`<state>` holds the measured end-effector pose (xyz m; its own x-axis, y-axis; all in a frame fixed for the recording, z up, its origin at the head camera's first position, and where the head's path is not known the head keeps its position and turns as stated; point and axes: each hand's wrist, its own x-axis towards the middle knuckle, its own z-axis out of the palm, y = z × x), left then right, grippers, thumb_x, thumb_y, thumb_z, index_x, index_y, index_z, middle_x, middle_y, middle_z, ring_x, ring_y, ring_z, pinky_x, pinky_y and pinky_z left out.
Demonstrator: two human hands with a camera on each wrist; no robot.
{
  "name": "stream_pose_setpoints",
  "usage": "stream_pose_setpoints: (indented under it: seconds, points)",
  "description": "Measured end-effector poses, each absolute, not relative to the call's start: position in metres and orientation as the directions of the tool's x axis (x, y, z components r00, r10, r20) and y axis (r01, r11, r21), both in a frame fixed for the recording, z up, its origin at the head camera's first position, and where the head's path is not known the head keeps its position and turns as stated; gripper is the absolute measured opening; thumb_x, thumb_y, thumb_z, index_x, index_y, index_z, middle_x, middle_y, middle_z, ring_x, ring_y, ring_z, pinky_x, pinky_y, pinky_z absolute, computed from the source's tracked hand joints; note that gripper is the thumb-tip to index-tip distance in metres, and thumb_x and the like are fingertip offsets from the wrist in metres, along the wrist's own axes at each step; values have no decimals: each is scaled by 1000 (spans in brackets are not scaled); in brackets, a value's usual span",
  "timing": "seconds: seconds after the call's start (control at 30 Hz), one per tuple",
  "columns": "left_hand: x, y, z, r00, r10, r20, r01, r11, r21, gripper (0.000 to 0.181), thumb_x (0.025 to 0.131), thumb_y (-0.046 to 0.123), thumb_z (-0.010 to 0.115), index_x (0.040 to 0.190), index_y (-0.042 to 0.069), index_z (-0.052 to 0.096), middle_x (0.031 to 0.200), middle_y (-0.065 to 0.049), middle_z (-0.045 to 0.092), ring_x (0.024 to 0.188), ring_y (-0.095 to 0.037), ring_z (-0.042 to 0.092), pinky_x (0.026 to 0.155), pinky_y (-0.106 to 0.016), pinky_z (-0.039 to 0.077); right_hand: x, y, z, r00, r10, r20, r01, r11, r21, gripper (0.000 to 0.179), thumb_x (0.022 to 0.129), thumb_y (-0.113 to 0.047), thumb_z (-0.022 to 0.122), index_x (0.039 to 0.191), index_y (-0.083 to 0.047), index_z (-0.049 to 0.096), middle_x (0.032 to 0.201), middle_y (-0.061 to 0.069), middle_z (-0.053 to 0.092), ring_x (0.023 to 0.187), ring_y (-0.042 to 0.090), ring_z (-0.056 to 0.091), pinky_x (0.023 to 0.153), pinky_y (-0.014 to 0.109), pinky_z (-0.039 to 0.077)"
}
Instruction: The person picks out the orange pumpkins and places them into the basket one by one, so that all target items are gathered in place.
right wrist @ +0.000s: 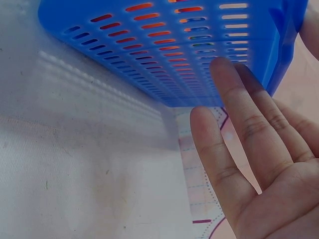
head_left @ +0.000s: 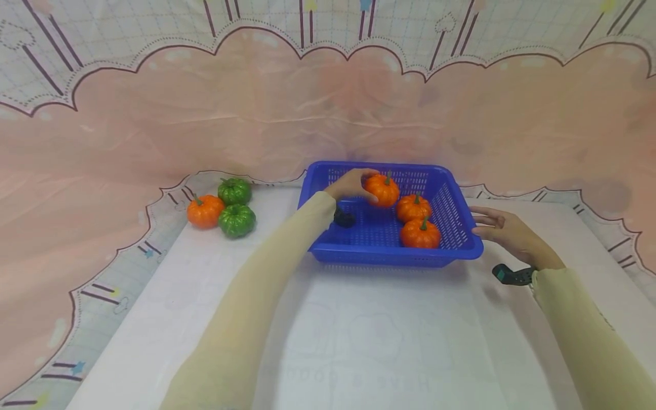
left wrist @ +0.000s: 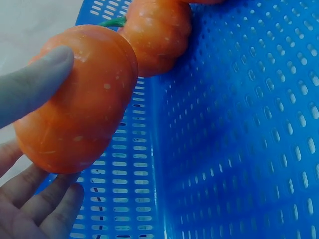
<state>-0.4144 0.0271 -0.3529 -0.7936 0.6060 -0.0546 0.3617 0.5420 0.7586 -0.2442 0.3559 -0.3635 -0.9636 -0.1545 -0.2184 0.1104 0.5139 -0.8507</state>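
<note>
In the head view my left hand (head_left: 352, 185) grips a small orange pumpkin (head_left: 382, 191) over the inside of a blue plastic basket (head_left: 394, 257). The left wrist view has the thumb (left wrist: 45, 79) across this pumpkin's side and the fingers beneath it. Two more orange pumpkins, a rear one (head_left: 413, 209) and a front one (head_left: 420, 234), sit in the basket's right half. At the basket's right side is my right hand (head_left: 512, 233), its fingers (right wrist: 249, 119) extended along the slotted outer wall (right wrist: 149, 45), the thumb close to the rim.
On the white tabletop (head_left: 359, 330), left of the basket, stand an orange pumpkin (head_left: 205, 212) and two green ones, one behind (head_left: 234, 191) and one in front (head_left: 237, 221). A patterned pink cloth (head_left: 256, 108) hangs behind the table.
</note>
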Motion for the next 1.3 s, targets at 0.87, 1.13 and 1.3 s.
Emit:
stream_pose_setpoints:
  seconds: [0.87,1.13,1.3]
  points:
    - [-421,36,-362,-784,611,-107,362,591,721,73,77,14,77,141,9,42,146,-10,43,136,-24,38,116,-35,30,-246,357,-366,-966,-145,-216,110,525,-844,77,92,-29,59,149,-2,14,151,29,23,137,49,23,107,68,23]
    - [-424,39,-365,-771,626,-119,368,590,719,76,74,11,78,141,7,42,145,-12,44,134,-24,41,114,-30,32,-246,357,-366,-965,-141,-221,117,524,-844,77,92,-30,59,149,-2,14,150,29,24,137,49,25,107,67,23]
    - [-424,40,-366,-771,625,-122,365,591,719,75,74,9,78,140,6,43,144,-12,46,133,-25,42,114,-31,32,-246,357,-366,-967,-144,-210,107,516,-850,76,93,-29,58,149,-2,15,149,29,25,136,48,27,107,66,24]
